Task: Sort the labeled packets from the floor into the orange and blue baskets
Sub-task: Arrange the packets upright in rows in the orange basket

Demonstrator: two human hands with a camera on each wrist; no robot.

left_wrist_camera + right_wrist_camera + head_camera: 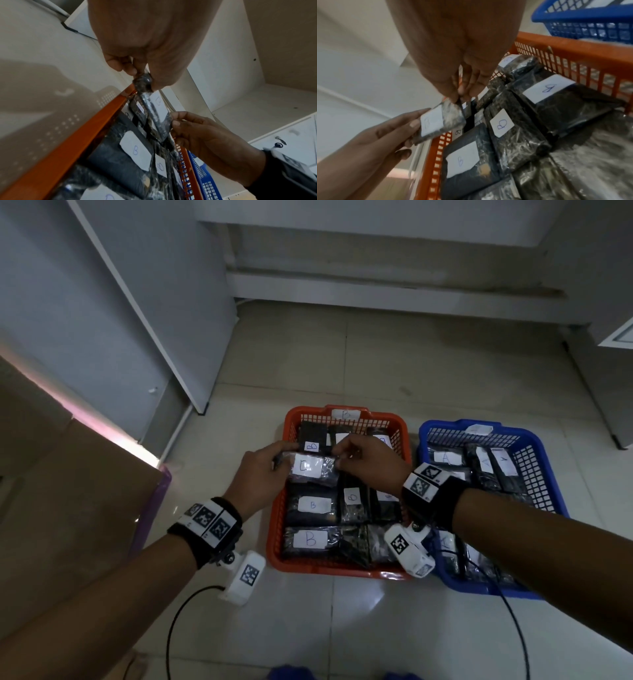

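Note:
A black packet [310,469] with a white label marked B hangs over the orange basket [279,529], held at both ends. My left hand [263,470] grips its left end and my right hand [366,462] pinches its right end. The left wrist view shows the packet [157,115] edge-on between my left hand [145,75] and right hand [197,129]. In the right wrist view the packet [441,121] is pinched by my right hand [462,93] and held by my left hand [399,129]. Several B packets fill the orange basket [573,47]. The blue basket [541,474] holds several A packets.
A white label sits on each basket's far rim. A brown cardboard box [61,508] with a purple thing beside it stands at the left. White cabinet panels [137,302] rise behind the baskets. Tiled floor [342,628] lies in front of me.

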